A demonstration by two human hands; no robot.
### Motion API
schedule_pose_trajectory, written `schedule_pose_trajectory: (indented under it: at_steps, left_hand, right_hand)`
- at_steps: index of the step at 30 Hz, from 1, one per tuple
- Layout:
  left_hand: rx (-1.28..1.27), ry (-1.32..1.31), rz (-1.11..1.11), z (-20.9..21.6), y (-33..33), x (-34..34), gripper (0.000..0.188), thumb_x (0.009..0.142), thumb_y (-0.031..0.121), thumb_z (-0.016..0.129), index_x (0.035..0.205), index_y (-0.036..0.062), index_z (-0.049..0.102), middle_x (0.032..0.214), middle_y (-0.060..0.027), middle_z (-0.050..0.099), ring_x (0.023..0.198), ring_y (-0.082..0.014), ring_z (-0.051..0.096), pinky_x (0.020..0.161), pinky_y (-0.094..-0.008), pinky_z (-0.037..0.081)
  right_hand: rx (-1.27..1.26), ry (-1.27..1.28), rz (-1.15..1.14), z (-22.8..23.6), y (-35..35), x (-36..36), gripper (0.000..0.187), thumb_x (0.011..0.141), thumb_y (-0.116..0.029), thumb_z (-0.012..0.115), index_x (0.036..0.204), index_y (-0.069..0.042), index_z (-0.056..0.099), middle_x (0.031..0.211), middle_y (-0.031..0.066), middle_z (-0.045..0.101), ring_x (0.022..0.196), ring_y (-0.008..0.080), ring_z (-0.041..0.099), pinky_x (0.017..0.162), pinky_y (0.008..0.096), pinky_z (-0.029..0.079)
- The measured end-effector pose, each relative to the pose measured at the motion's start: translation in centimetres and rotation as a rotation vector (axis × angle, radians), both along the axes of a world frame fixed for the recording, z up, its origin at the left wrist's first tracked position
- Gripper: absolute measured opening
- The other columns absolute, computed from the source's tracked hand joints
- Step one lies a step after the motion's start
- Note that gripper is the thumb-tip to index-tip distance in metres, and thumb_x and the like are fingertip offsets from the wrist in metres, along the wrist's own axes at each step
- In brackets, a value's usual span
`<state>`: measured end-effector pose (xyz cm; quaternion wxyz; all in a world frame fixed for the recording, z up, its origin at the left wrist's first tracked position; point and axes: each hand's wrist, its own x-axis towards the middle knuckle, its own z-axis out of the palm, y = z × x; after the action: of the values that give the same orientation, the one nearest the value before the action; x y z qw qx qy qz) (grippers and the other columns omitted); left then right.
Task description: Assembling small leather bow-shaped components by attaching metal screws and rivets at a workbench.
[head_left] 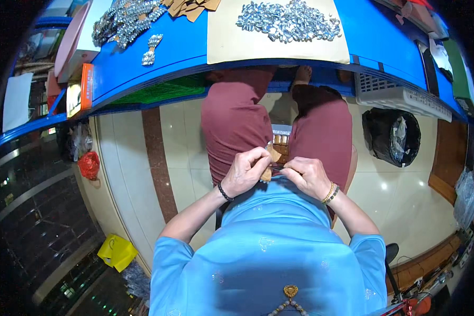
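My left hand (246,171) and my right hand (309,176) meet close to my chest, over my lap in dark red trousers. Both pinch a small brown cardboard piece (271,160) with a thin dark part between the fingertips. A stack of similar brown pieces (281,141) lies on my lap just beyond the hands. On the blue table (184,47) ahead, a pile of shiny silver clips (289,21) rests on a cream sheet (231,42). Another heap of silver clips (122,20) lies at the left, with one silver bow-shaped piece (150,50) apart from it.
Brown cardboard cards (192,7) lie at the table's far edge. A white plastic basket (400,95) hangs under the table at the right, above a black bin with a liner (391,136). A red bag (89,164) and a yellow bag (117,252) sit on the tiled floor at the left.
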<state>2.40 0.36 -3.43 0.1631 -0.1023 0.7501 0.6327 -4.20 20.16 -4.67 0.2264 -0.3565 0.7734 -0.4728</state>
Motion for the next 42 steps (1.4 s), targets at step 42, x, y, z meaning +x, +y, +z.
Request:
schedule_pose_trajectory:
  at_steps: [42]
  left_hand:
    - [-0.484, 0.228, 0.604, 11.8, -20.5, -10.6, 0.035, 0.087, 0.033, 0.057, 0.068, 0.0040, 0.057, 0.056, -0.0023, 0.056, 0.041, -0.0070, 0.046, 0.038, -0.0210, 0.035]
  right_hand:
    - [-0.346, -0.757, -0.511, 1.2, -1.0, -4.6, 0.013, 0.089, -0.014, 0.052, 0.078, -0.008, 0.052, 0.061, -0.0042, 0.052, 0.047, 0.0015, 0.040, 0.041, 0.0173, 0.031]
